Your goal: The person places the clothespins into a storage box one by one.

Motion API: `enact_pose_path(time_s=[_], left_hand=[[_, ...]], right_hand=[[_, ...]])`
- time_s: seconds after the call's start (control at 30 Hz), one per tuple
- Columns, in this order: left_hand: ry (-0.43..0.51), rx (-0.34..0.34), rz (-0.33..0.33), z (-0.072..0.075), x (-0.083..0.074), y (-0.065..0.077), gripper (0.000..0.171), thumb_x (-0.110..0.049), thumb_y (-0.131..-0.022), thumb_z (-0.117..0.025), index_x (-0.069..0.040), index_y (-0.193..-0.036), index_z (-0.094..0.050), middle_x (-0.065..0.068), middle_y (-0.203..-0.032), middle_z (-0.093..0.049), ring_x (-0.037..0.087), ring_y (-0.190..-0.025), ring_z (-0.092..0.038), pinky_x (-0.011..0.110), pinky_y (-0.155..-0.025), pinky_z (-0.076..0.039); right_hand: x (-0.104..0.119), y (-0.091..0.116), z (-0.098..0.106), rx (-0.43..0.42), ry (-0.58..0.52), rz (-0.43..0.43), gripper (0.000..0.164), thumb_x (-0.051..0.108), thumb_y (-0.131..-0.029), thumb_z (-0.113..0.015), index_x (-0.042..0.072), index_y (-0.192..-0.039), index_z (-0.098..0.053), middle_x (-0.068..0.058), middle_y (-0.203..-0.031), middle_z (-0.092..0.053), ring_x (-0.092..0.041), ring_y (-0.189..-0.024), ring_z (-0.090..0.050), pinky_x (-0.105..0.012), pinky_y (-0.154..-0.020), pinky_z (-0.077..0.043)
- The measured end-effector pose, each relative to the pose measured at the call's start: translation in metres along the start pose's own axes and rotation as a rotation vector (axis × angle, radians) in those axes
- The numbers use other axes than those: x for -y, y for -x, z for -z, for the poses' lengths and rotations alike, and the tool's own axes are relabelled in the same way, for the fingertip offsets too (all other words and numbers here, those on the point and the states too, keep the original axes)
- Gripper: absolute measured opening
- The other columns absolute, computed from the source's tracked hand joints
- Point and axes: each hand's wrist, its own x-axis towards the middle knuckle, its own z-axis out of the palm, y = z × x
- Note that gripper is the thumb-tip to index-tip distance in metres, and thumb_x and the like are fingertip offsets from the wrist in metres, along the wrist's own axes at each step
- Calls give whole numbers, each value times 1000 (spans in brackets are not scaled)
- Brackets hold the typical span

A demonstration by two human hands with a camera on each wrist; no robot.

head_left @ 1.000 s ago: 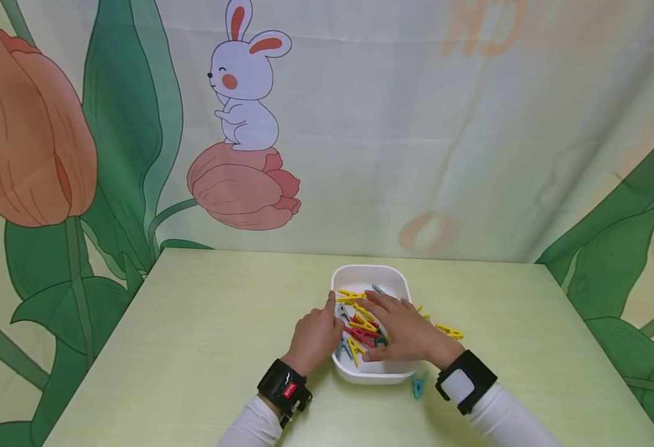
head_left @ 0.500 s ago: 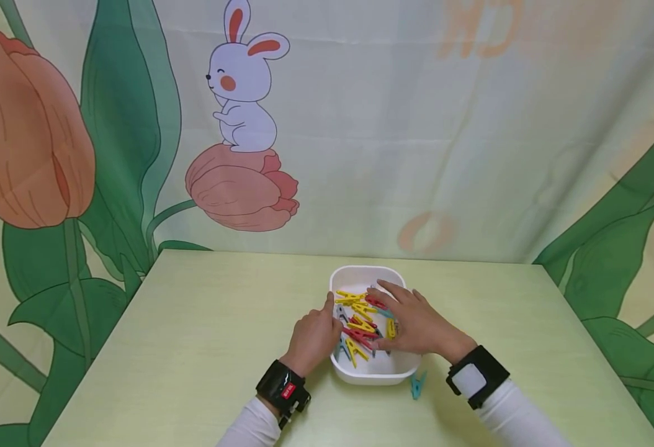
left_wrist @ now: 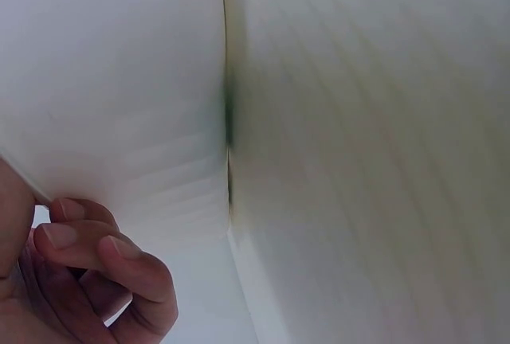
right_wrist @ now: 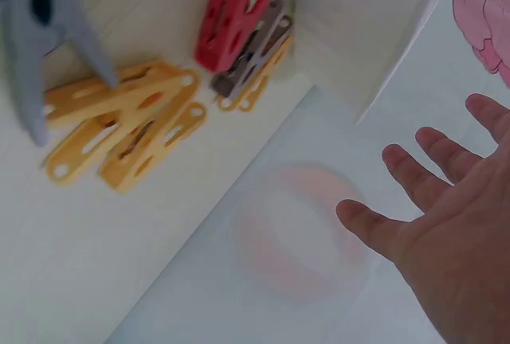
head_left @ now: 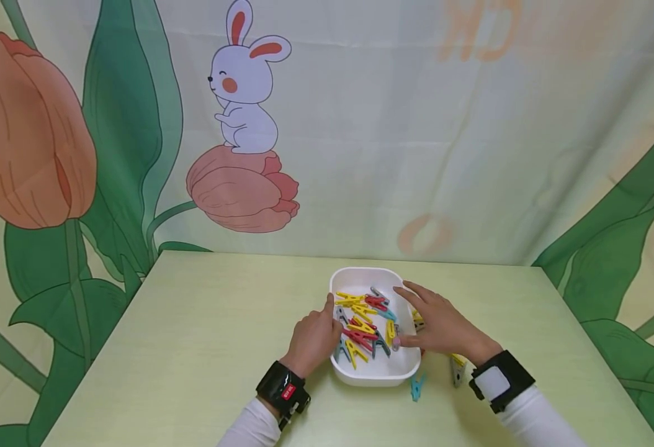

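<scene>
Our spread right hand (head_left: 447, 328) could snag and tip the tray (head_left: 368, 380) at three o'clock; our left hand (head_left: 313, 336) grips nine o'clock.

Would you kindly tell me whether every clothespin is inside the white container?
No, in the head view a blue clothespin lies on the table, outside the white container.

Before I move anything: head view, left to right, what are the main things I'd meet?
Big orange tulip print → rabbit print → left-hand grip, at the tray's left rim → white tray of clothespins → right-hand grip → right black wristband.
</scene>
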Motion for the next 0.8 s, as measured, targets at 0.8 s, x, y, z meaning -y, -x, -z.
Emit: enact_pose_path(time_s=[0.8], left_hand=[[2, 15, 26, -2, 0, -1, 64, -23, -96, -56, -1, -152, -34, 3, -59, -49, 17, -50, -46, 28, -48, -31]], right_hand=[[-64, 25, -11, 6, 13, -108, 100, 63, -74, -74, 20, -154, -32, -18, -159, -27, -49, -140, -33, -70, -101, -36]])
